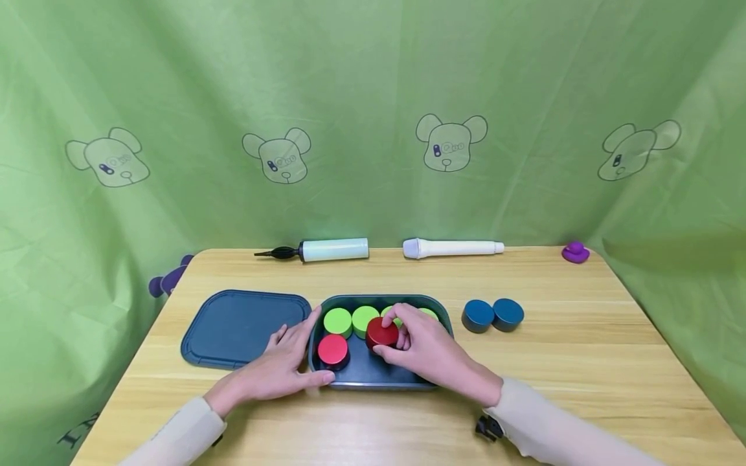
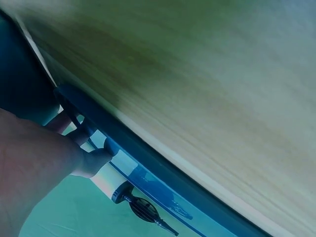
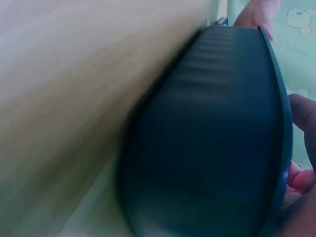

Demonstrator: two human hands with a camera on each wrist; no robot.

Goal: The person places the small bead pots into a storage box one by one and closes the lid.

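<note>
Nearest to us, at the bottom of the frame, two pale sleeves (image 1: 180, 433) reach in from the lower left and lower right. Left of centre we see the left hand (image 1: 274, 369), its thumb spread away from the extended fingers; the thumb lies at the near left corner of a dark tray (image 1: 373, 374), the fingers along its left end. Right of centre, the right hand (image 1: 431, 349) pinches a dark red disc (image 1: 381, 332) between thumb and bent fingers, above the middle of the tray's floor; we cannot tell whether the disc touches that floor. A brighter red disc (image 1: 333, 348) stands inside the tray, towards its left end.

Behind these, along the tray's far wall, we count four green discs (image 1: 338, 320) in a row, the two on the right partly covered by the right hand. Left of the tray a dark blue lid (image 1: 241, 330) lies flat on the wooden table (image 1: 583, 362), and right of it two blue discs (image 1: 478, 314) stand side by side.

Farther off, along the table's back edge, we find a hand pump (image 1: 335, 250), a white microphone (image 1: 457, 248) and, towards the right, a small purple hat (image 1: 576, 252). Behind everything hangs a green curtain (image 1: 361, 77) with printed bear heads (image 1: 451, 145).
</note>
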